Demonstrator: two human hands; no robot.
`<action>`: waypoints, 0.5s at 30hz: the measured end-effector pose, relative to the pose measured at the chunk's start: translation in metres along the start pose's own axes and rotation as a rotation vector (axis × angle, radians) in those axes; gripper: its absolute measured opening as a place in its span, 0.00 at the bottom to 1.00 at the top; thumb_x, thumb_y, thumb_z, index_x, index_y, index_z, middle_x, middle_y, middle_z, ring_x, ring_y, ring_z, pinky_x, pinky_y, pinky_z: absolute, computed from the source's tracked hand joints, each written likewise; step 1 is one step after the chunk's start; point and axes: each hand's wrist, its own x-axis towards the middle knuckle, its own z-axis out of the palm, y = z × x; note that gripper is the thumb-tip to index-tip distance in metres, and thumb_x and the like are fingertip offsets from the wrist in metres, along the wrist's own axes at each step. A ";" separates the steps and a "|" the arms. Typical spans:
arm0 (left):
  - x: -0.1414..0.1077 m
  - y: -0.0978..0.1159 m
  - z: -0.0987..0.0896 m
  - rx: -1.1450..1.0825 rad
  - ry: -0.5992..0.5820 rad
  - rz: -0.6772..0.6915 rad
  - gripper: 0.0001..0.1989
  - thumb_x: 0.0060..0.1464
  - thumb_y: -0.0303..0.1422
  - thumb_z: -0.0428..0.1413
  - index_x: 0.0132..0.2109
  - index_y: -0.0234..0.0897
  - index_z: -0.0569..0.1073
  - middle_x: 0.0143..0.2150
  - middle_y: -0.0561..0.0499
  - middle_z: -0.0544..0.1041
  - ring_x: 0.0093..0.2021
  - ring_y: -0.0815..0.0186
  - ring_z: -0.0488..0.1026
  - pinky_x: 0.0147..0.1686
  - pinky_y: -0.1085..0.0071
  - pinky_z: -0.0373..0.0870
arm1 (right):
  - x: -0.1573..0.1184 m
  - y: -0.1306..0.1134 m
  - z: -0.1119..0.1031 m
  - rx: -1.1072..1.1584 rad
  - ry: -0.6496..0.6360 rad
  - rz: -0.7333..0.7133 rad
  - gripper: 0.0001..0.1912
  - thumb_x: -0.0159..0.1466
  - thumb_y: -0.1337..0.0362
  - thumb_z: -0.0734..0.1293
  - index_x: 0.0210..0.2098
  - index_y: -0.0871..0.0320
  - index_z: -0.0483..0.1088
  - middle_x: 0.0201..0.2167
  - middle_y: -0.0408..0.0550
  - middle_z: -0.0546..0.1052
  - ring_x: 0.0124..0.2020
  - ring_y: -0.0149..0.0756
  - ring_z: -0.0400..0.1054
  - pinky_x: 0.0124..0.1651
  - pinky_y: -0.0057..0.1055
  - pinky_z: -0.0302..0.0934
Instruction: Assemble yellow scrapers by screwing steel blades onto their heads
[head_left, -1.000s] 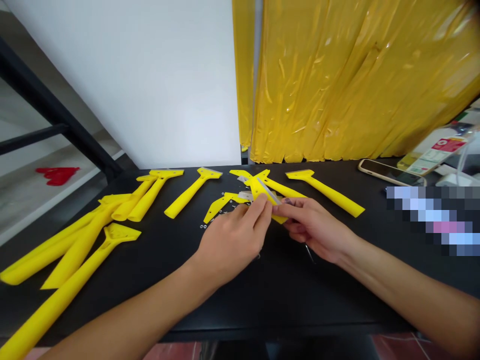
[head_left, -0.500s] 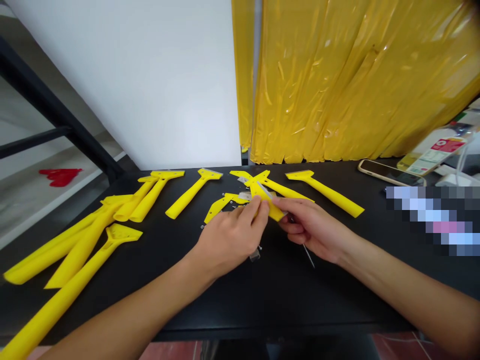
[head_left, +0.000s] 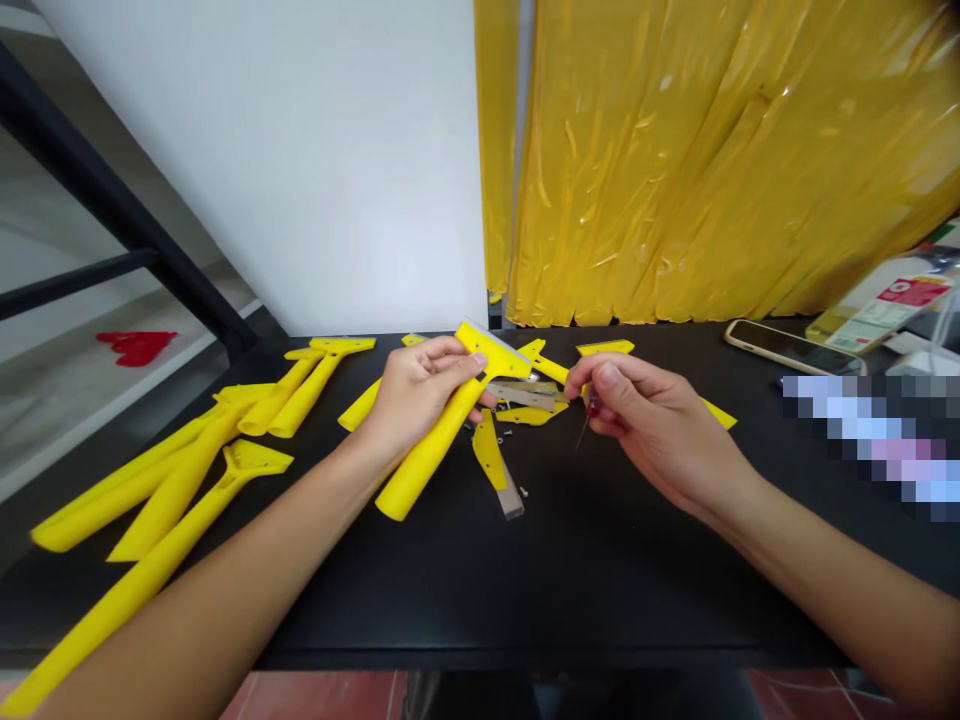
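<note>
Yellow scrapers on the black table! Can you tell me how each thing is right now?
Left hand: wrapped around a scraper.
Yellow scraper: held up off the table.
Right hand: pinching a tool.
Small screwdriver: held, tip down.
Other yellow scrapers: lying down.
Phone: lying flat, screen dark.

No wording can be read: the red label (head_left: 924, 291) on the packet (head_left: 862, 312) beside the smartphone (head_left: 793, 347) is too small to make out
</note>
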 end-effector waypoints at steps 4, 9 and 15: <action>0.002 -0.006 0.001 -0.090 -0.042 -0.048 0.11 0.54 0.31 0.66 0.41 0.32 0.74 0.32 0.46 0.80 0.30 0.59 0.81 0.25 0.69 0.78 | -0.003 -0.001 -0.001 0.117 -0.158 0.012 0.08 0.69 0.55 0.68 0.39 0.51 0.78 0.28 0.40 0.76 0.22 0.24 0.61 0.23 0.23 0.55; 0.004 -0.014 0.001 -0.107 -0.074 -0.096 0.09 0.54 0.29 0.65 0.41 0.31 0.75 0.35 0.44 0.81 0.31 0.60 0.82 0.25 0.70 0.78 | -0.004 -0.002 -0.001 -0.011 -0.227 -0.064 0.07 0.68 0.59 0.70 0.37 0.55 0.77 0.30 0.43 0.79 0.23 0.26 0.69 0.28 0.26 0.65; 0.004 -0.011 0.002 -0.128 -0.058 -0.123 0.08 0.55 0.28 0.65 0.40 0.31 0.76 0.38 0.42 0.82 0.31 0.61 0.81 0.24 0.71 0.77 | -0.005 0.000 0.003 -0.079 -0.271 -0.034 0.07 0.68 0.59 0.70 0.37 0.55 0.76 0.31 0.43 0.80 0.23 0.26 0.71 0.28 0.26 0.67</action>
